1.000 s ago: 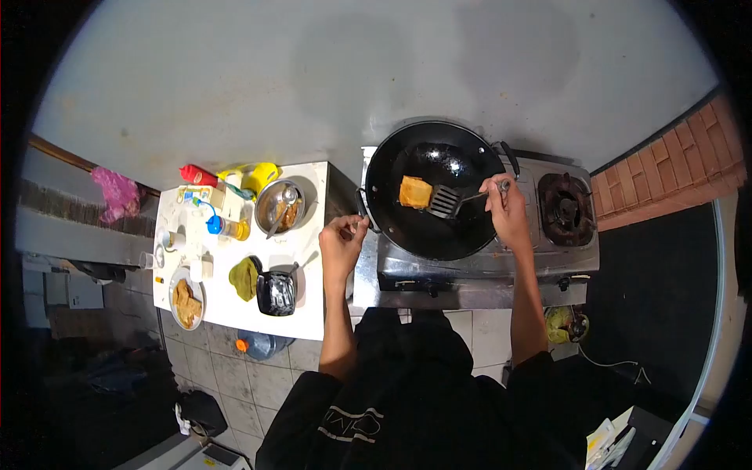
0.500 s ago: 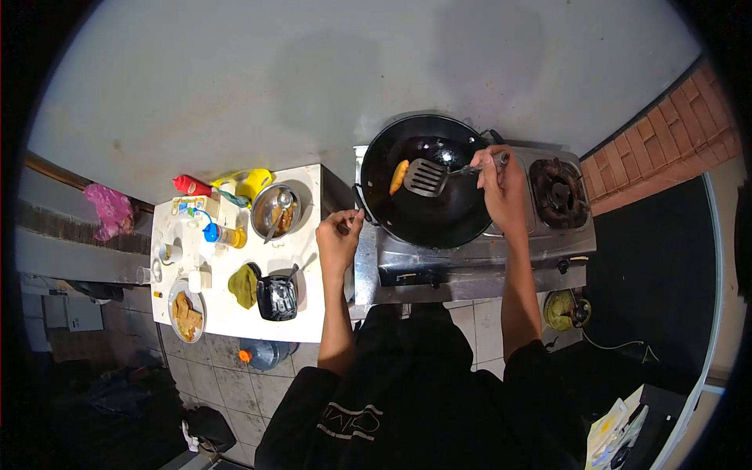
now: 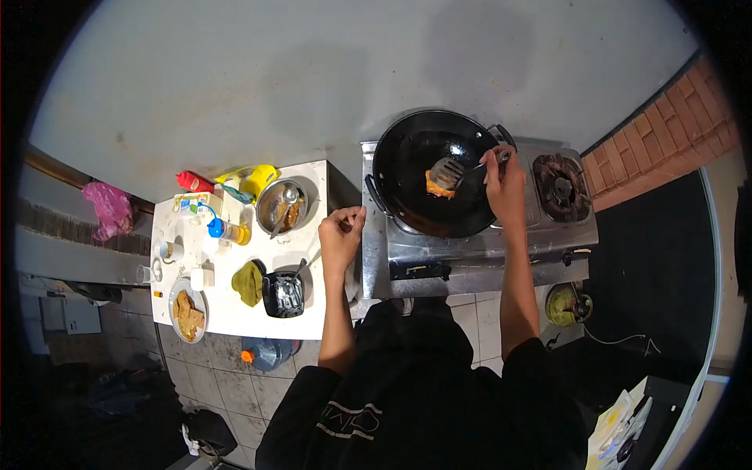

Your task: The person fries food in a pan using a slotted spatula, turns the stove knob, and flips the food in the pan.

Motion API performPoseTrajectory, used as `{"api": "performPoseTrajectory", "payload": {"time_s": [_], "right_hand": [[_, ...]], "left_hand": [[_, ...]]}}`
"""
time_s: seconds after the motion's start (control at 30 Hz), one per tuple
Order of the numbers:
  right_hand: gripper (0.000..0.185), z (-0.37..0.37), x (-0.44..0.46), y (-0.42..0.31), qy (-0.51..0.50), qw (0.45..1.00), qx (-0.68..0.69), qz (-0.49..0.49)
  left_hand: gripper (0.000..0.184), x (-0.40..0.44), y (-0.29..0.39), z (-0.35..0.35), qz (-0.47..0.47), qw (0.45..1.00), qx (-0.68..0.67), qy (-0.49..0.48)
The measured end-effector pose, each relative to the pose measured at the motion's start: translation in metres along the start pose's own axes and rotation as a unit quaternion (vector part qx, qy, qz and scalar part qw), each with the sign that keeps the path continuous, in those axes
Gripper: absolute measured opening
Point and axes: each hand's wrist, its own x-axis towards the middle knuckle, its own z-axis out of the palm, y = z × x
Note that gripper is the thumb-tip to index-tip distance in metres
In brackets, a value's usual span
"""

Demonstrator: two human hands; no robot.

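A black wok sits on the left burner of a steel gas stove. My right hand is closed around the handle of a slotted spatula. The spatula's head is over the middle of the wok, overlapping a browned orange piece of fried food. The spatula covers part of this piece. My left hand hovers left of the wok, apart from its left handle. Its fingers are curled with the tips together; a small dark spot shows between them, too unclear to name.
On the white table to the left stand a metal bowl with a spoon, a black square bowl, a green cloth, several bottles and a plate of fried food. A bare burner lies right of the wok.
The spatula head has moved onto the fried piece, which was lying at its left. A gap has opened between my left hand and the wok handle. The view has shifted slightly.
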Motion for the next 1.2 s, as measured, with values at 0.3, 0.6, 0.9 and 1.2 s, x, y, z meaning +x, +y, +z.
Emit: {"api": "performPoseTrajectory", "payload": {"time_s": [0.3, 0.6, 0.9, 1.2], "right_hand": [[0.014, 0.002, -0.036, 0.018, 0.017, 0.998, 0.011, 0.056], [0.013, 0.005, -0.046, 0.034, 0.056, 0.997, 0.032, 0.044], [0.012, 0.007, -0.055, 0.039, 0.086, 0.994, 0.051, 0.047], [0.011, 0.009, -0.056, 0.033, 0.085, 0.995, 0.019, 0.041]], "left_hand": [[0.022, 0.001, -0.003, 0.007, 0.018, 1.000, -0.003, -0.022], [0.025, 0.001, -0.011, 0.016, 0.039, 0.999, 0.008, -0.035], [0.026, -0.001, -0.007, 0.023, 0.025, 0.999, 0.008, -0.034], [0.023, -0.004, -0.002, 0.022, 0.018, 1.000, 0.017, -0.017]]}}
